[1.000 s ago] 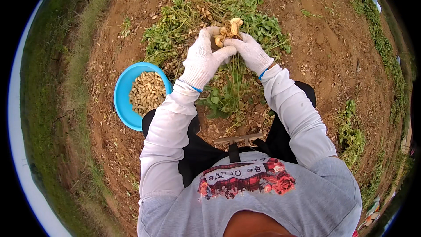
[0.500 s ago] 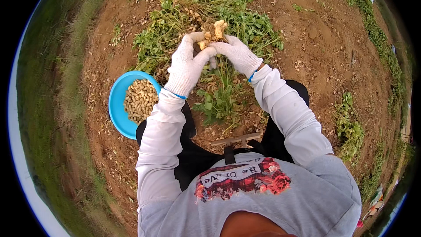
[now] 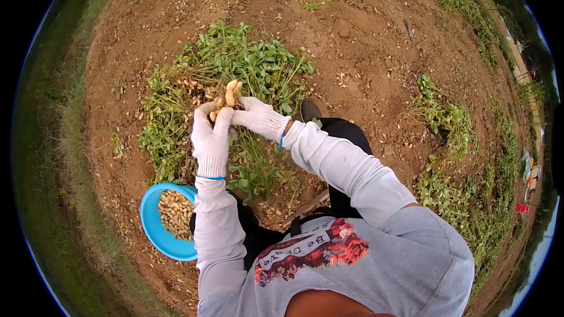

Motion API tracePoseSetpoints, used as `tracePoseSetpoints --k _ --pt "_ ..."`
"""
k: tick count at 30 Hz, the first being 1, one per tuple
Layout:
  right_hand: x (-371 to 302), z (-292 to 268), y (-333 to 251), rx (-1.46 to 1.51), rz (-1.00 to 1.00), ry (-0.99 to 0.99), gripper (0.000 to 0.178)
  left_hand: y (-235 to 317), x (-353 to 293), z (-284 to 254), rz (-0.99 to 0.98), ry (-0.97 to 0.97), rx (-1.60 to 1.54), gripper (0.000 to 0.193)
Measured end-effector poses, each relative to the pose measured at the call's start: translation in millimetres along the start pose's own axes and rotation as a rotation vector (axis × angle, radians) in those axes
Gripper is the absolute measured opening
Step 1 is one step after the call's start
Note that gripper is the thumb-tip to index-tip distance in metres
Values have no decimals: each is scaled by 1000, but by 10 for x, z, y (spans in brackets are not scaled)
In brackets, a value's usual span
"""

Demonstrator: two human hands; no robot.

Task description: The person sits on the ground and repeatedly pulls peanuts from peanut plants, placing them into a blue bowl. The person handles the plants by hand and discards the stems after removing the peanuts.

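Observation:
White knit gloves cover both hands, which meet over a heap of uprooted peanut plants (image 3: 252, 58). My left hand (image 3: 208, 144) is closed, its thumb and fingers around a cluster of peanuts (image 3: 231, 93). From the other side, my right hand (image 3: 258, 118) closes on the same cluster, with its fingertips against the left thumb. Several tan pods poke up above the fingers. Stems and leaves (image 3: 254, 170) hang below the hands; exactly where each finger grips is hidden. More pods (image 3: 197, 90) lie among the roots in the heap.
A blue basin (image 3: 150, 223) partly filled with picked peanuts (image 3: 175, 215) stands by my left knee. Beneath me is a low wooden piece (image 3: 306, 206). More green plants (image 3: 449, 120) lie on the brown soil (image 3: 364, 64) to the right, and grass borders the left side.
The view has swung, so hands, heap and basin all appear lower and mostly further left. Both hands keep hold of the peanut cluster, with little change in their grip.

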State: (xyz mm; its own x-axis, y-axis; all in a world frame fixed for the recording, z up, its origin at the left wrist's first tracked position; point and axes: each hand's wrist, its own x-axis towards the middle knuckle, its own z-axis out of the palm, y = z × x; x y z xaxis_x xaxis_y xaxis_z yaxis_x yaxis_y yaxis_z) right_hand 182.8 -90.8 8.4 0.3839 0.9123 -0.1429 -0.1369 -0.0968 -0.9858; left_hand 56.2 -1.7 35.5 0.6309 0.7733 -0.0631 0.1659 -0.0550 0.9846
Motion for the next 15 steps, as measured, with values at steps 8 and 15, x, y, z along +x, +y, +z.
tracePoseSetpoints --k 8,15 --pt "-82 -261 94 -416 105 190 70 -190 207 296 -90 -65 29 36" --pt "-20 -152 146 -463 72 101 72 -317 199 185 25 39 48 29"
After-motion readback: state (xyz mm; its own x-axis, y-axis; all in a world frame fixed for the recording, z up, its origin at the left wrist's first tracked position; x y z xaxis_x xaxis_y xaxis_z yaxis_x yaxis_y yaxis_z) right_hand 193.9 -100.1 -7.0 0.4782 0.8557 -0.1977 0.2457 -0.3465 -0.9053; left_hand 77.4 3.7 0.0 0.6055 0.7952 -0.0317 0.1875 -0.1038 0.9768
